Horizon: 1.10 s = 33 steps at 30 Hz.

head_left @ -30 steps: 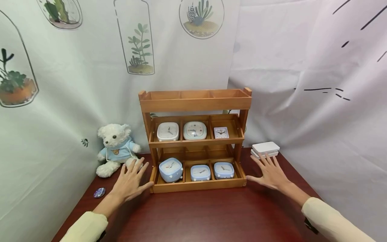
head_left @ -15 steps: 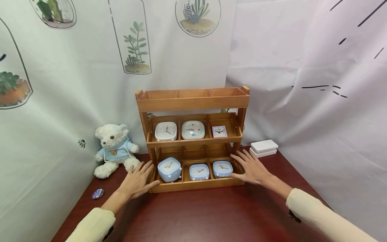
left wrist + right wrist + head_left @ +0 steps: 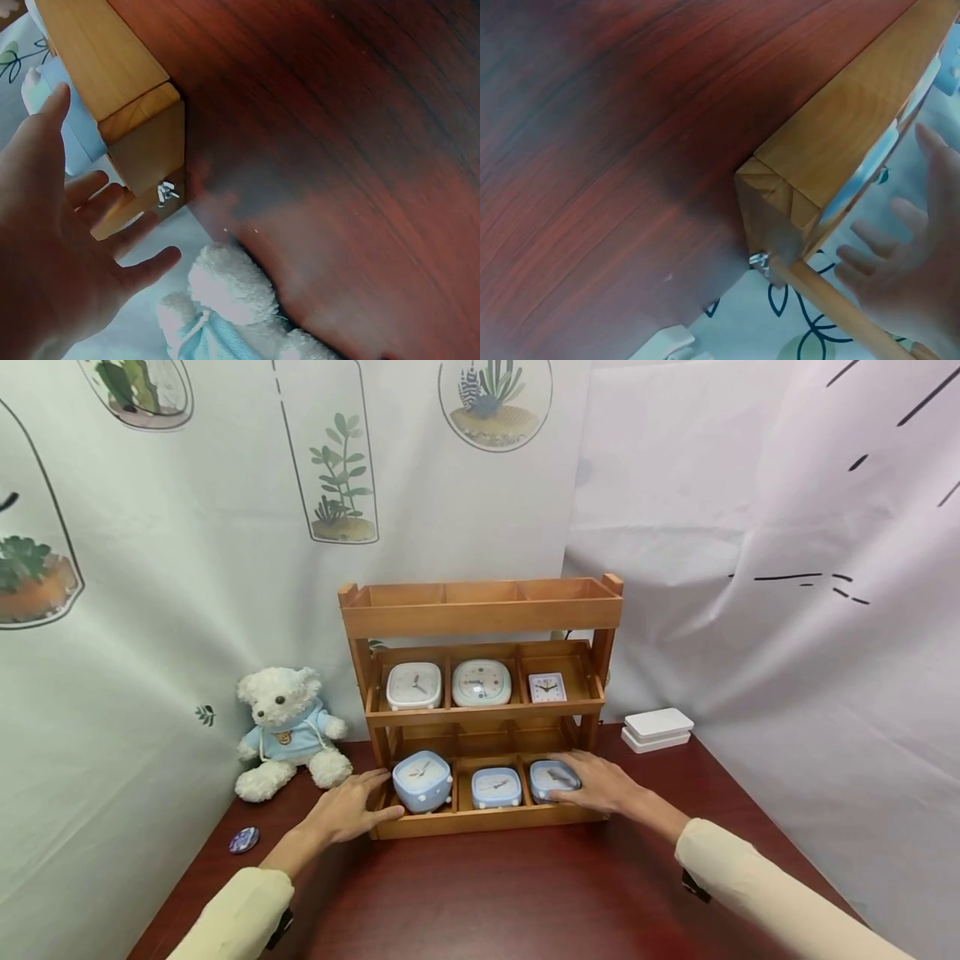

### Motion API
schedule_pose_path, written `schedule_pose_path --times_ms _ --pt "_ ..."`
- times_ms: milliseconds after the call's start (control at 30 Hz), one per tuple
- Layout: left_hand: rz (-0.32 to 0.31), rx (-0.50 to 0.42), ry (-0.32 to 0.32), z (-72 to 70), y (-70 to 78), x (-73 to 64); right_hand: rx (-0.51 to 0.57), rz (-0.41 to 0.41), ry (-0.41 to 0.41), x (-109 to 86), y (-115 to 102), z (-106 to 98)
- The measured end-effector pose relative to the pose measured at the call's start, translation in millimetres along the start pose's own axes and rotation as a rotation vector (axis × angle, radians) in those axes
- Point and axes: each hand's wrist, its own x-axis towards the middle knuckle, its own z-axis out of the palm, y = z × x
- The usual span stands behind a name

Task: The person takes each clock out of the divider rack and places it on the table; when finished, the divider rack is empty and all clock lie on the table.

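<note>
My left hand point(image 3: 343, 810), fingers spread, sits beside a chunky blue rounded-square clock point(image 3: 423, 783), bottom left in the three-tier brown wooden rack point(image 3: 483, 619). Right hand point(image 3: 604, 787): fingers parted around a smaller blue rounded-square clock point(image 3: 543, 777), bottom right; contact unclear.

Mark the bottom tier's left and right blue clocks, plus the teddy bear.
Left blue clock point(image 3: 422, 776): head view, on its face.
Right blue clock point(image 3: 552, 776): head view, on its face.
Teddy bear point(image 3: 294, 737): head view, on its chest.

Lower right blue clock point(image 3: 544, 780) partly hidden
The right hand point(image 3: 597, 785) covers part of its edge; contact is hard to tell. The bottom edge crops the teddy bear point(image 3: 231, 289) in the left wrist view and, in the right wrist view, a white object point(image 3: 662, 344) too cut off to identify.
</note>
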Motion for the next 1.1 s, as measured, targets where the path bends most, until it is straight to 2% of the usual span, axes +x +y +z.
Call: schedule_pose_path --times_ms 233,400,667,867,1100 --pt "-0.046 -0.072 -0.025 2.5 -5.5 -5.0 0.101 0.039 -0.113 11.2 2 7" --pt "-0.067 -0.106 -0.026 5.1 -7.2 -6.8 0.157 0.030 -0.167 15.4 5 11" --pt "-0.079 -0.120 -0.048 4.2 -3.7 -5.7 0.217 -0.036 -0.190 22.7 11 14" --pt "-0.080 -0.111 -0.059 1.6 -0.4 -4.4 0.182 -0.140 -0.174 31.5 17 17" --pt "-0.086 -0.106 -0.085 0.9 0.8 1.5 0.137 -0.109 -0.152 35.2 22 13"
